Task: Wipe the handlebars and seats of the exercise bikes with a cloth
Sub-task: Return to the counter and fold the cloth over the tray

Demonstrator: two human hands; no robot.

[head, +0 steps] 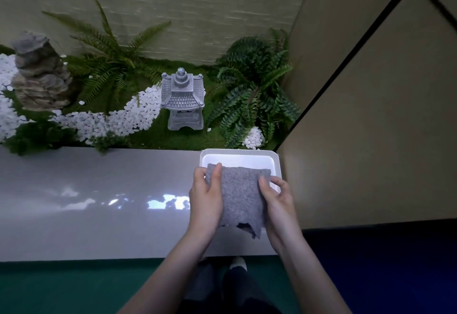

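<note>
My left hand [206, 195], right hand [277, 197] pinch grey fuzzy cloth [241, 195] above white rectangular plastic tray [237, 152]. Risk: light pinch slips, cloth drops beside tray.

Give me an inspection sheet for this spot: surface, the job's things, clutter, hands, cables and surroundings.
Surface: glossy white ledge, with light reflections on it.
Job's things: grey fuzzy square cloth, held over the near edge of a white rectangular plastic tray; no exercise bikes in view.
Clutter: nothing seen.
Grippers: left hand grips the cloth's left edge and right hand grips its right edge, fingers curled round it.
Cables: nothing seen.
Surroundings: grey stone pagoda lantern, green ferns, white pebbles, layered grey rock, beige wall panel, green carpet floor.
</note>
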